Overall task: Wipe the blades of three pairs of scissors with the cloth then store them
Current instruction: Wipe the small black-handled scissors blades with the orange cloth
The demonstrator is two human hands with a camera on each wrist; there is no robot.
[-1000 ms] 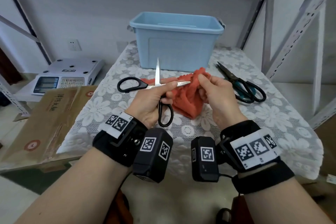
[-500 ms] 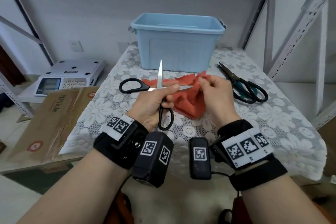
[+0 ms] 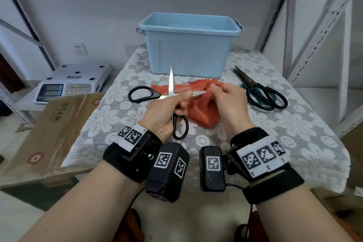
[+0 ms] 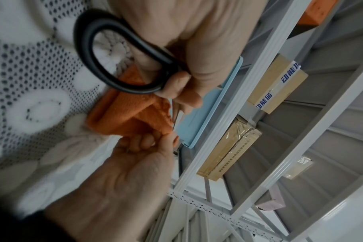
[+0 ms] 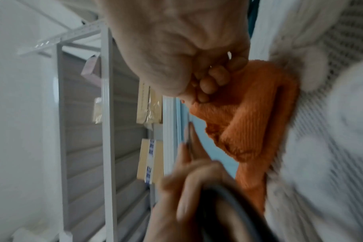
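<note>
My left hand [image 3: 167,112] grips black-handled scissors [image 3: 171,94] spread wide, one blade pointing up and the other pointing right toward the cloth. One handle ring [image 4: 106,54] hangs below my fingers. My right hand [image 3: 227,102] pinches the orange cloth [image 3: 202,108] by its top edge, just past the tip of the right-pointing blade; the cloth [image 5: 249,124] droops onto the table. A second pair of dark scissors [image 3: 261,92] with teal on the handles lies on the table to the right. A light blue bin [image 3: 188,45] stands behind.
A lace tablecloth [image 3: 294,133] covers the table. At the left sit an electronic scale [image 3: 68,82] and a flat cardboard box [image 3: 49,124]. White metal shelf posts [image 3: 318,31] rise at the right, a shelf spans overhead.
My right hand has lifted the cloth's edge up and slightly away from the blade tip. The scissors stay spread in my left hand in about the same place.
</note>
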